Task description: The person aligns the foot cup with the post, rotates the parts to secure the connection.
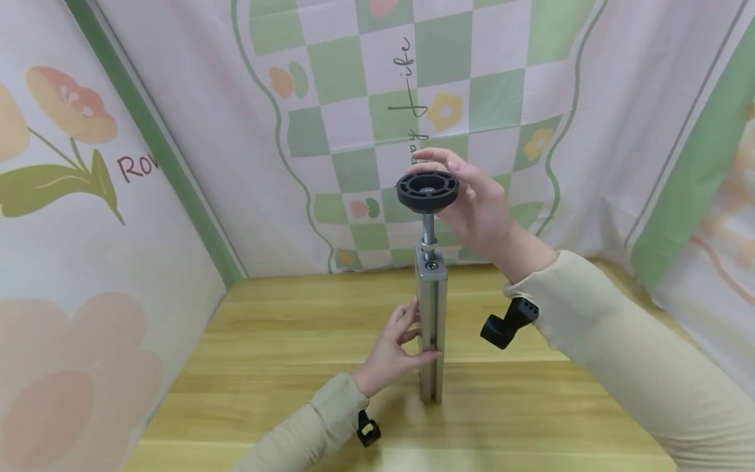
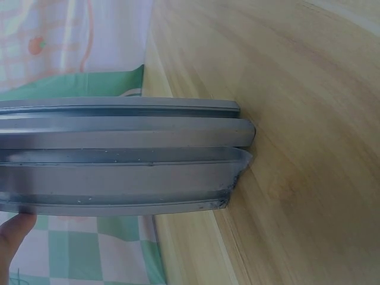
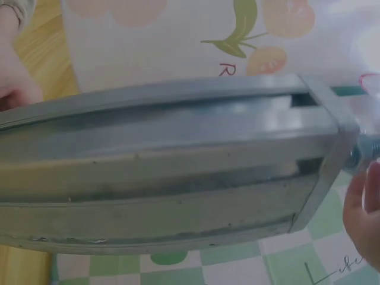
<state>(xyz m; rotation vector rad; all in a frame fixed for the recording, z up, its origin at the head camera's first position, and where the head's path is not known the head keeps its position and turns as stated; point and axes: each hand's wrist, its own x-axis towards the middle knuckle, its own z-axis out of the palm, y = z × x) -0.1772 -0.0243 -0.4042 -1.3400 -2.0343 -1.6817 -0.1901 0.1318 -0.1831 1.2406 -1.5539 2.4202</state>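
A silver aluminium profile stands upright on the wooden table, its lower end touching the tabletop in the left wrist view. My left hand grips its lower half, thumb across the near side and fingers at the left. An end plate with a screw caps the top. From it rises a threaded rod with a nut, bearing a round black levelling foot. Curled around the foot's back and right side, my right hand holds its rim; the foot partly hides those fingers. Some fingertips show near the rod.
The wooden table extends around the profile's base. Patterned fabric hangs behind it and along both sides. A black wrist camera hangs under the right sleeve, another under the left.
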